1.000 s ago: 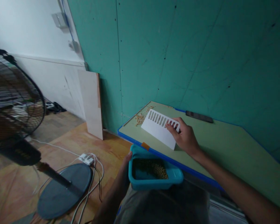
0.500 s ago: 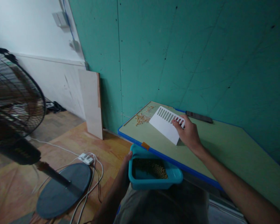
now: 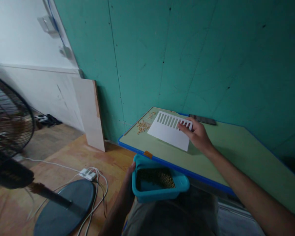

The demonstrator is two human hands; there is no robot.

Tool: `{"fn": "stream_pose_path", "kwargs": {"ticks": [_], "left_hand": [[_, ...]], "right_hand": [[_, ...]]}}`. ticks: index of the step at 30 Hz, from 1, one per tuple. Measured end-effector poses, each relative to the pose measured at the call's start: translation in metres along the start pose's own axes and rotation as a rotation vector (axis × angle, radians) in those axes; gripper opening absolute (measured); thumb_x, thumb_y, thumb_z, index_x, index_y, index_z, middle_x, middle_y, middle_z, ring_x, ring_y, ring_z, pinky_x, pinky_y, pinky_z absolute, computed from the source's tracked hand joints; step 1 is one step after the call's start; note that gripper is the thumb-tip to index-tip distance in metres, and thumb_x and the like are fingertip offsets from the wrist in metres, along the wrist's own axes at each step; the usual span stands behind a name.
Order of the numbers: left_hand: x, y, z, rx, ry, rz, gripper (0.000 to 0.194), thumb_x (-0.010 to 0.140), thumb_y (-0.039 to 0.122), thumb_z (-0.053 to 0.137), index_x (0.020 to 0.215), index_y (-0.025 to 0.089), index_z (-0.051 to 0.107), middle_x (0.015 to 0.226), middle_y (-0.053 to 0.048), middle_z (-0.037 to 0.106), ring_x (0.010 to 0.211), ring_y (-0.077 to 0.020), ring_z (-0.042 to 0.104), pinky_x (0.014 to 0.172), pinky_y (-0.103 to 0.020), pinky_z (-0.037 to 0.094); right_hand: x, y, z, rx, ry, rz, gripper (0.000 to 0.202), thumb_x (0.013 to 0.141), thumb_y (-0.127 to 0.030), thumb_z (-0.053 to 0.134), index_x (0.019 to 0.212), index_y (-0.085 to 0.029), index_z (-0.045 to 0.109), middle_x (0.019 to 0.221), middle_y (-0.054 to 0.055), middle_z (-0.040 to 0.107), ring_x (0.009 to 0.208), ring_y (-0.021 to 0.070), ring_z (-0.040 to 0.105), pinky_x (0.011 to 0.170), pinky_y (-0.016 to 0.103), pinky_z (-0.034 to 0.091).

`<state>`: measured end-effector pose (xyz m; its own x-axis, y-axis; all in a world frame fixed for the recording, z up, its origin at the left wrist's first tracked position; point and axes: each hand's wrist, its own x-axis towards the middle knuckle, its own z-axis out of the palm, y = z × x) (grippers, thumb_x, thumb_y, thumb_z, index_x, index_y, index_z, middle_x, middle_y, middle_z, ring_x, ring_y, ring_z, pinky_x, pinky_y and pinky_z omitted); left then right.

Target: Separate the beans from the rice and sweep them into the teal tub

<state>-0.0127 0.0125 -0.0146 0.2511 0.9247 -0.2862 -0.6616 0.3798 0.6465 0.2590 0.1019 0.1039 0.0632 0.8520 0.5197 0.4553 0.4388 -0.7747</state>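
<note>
My right hand (image 3: 198, 133) grips the slotted top corner of a white plastic scraper-like plate (image 3: 170, 131), whose lower edge is at the tabletop (image 3: 226, 154). Just left of the plate lies a scatter of small tan beans or grains (image 3: 143, 126). Below the table's front edge, my left hand (image 3: 129, 178) holds the left end of a turquoise plastic tub (image 3: 159, 196). Inside the tub, dark green contents fill the back and pale round beans (image 3: 167, 180) lie at the right. Most of the left fingers are hidden behind the tub.
A dark flat phone-like object (image 3: 203, 120) rests at the table's back edge against the green wall (image 3: 142, 65). On the left stand a fan (image 3: 9, 121) and a leaning board (image 3: 88, 111). A white power strip (image 3: 87, 174) and cables lie on the floor.
The view has turned slightly right. The white plate has shifted a little and its angle has changed in my right hand. My left hand still holds the tub under the table edge.
</note>
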Motion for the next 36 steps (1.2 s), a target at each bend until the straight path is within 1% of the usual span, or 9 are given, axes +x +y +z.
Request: {"fn": "stream_pose_path", "kwargs": {"ticks": [5,8,11,14,17,25,28,32,36], "left_hand": [[0.007,-0.003,-0.009,-0.027,-0.044,-0.005,0.066,0.086,0.052,0.069,0.141,0.016,0.061,0.119,-0.011,0.079,0.122,-0.0362,0.067,0.115,-0.047,0.042],[0.008,-0.004,-0.009,-0.024,-0.044,0.029,0.061,0.087,0.051,0.069,0.136,0.016,0.065,0.119,-0.011,0.079,0.123,-0.0354,0.067,0.116,-0.046,0.041],[0.004,-0.003,-0.003,0.002,-0.028,0.077,0.054,0.089,0.049,0.067,0.131,0.015,0.069,0.119,-0.011,0.079,0.123,-0.0351,0.067,0.116,-0.046,0.041],[0.002,-0.002,0.001,0.006,-0.022,0.093,0.052,0.088,0.048,0.069,0.129,0.015,0.07,0.117,-0.011,0.08,0.122,-0.0357,0.068,0.115,-0.046,0.042],[0.002,-0.002,0.0,-0.003,0.0,0.077,0.054,0.087,0.049,0.071,0.129,0.016,0.071,0.116,-0.01,0.08,0.123,-0.0354,0.067,0.116,-0.046,0.042],[-0.001,-0.002,0.001,0.011,0.004,0.009,0.061,0.089,0.052,0.065,0.138,0.016,0.064,0.12,-0.011,0.079,0.126,-0.0366,0.065,0.117,-0.05,0.04],[-0.002,-0.001,0.002,0.031,0.026,0.006,0.063,0.089,0.053,0.065,0.139,0.015,0.063,0.12,-0.011,0.079,0.126,-0.0364,0.065,0.116,-0.049,0.041],[-0.002,-0.001,0.002,0.038,0.021,0.018,0.065,0.087,0.054,0.067,0.14,0.016,0.063,0.12,-0.011,0.079,0.125,-0.0372,0.065,0.116,-0.049,0.042],[-0.003,0.0,0.002,0.051,0.034,0.049,0.062,0.087,0.053,0.068,0.138,0.017,0.064,0.119,-0.008,0.08,0.124,-0.0351,0.066,0.116,-0.045,0.042]], "right_hand": [[-0.002,-0.001,-0.007,0.121,-0.26,0.095,0.04,0.078,-0.055,0.077,0.086,-0.019,0.062,0.069,-0.002,0.06,0.057,0.0122,0.052,0.049,0.024,0.036],[-0.001,0.006,-0.009,0.126,-0.322,0.107,0.04,0.079,-0.055,0.076,0.09,-0.019,0.062,0.072,-0.001,0.062,0.058,0.0124,0.054,0.05,0.024,0.037],[0.005,0.018,-0.012,0.07,-0.302,0.079,0.041,0.082,-0.056,0.073,0.096,-0.019,0.063,0.079,0.001,0.067,0.065,0.0152,0.059,0.054,0.025,0.042],[0.012,0.03,-0.016,-0.015,-0.214,0.009,0.041,0.084,-0.058,0.07,0.099,-0.02,0.062,0.084,0.004,0.069,0.071,0.0185,0.062,0.058,0.029,0.047],[0.016,0.035,-0.017,-0.107,-0.137,-0.067,0.04,0.086,-0.058,0.066,0.099,-0.021,0.062,0.082,0.004,0.069,0.071,0.0198,0.063,0.06,0.03,0.048],[0.008,0.018,-0.009,-0.33,-0.06,-0.158,0.037,0.091,-0.054,0.062,0.103,-0.02,0.065,0.072,0.001,0.066,0.06,0.0165,0.058,0.055,0.027,0.039],[0.001,0.009,-0.008,-0.401,-0.044,-0.228,0.034,0.092,-0.052,0.061,0.098,-0.02,0.068,0.073,0.002,0.069,0.061,0.0165,0.061,0.058,0.027,0.041],[-0.009,-0.002,-0.011,-0.5,-0.088,-0.417,0.027,0.093,-0.045,0.061,0.084,-0.02,0.07,0.081,0.004,0.075,0.07,0.0184,0.067,0.068,0.031,0.046],[-0.016,-0.006,-0.013,-0.502,-0.263,-0.548,0.018,0.092,-0.032,0.061,0.089,-0.022,0.075,0.087,0.005,0.076,0.077,0.0191,0.069,0.073,0.032,0.049]]}}
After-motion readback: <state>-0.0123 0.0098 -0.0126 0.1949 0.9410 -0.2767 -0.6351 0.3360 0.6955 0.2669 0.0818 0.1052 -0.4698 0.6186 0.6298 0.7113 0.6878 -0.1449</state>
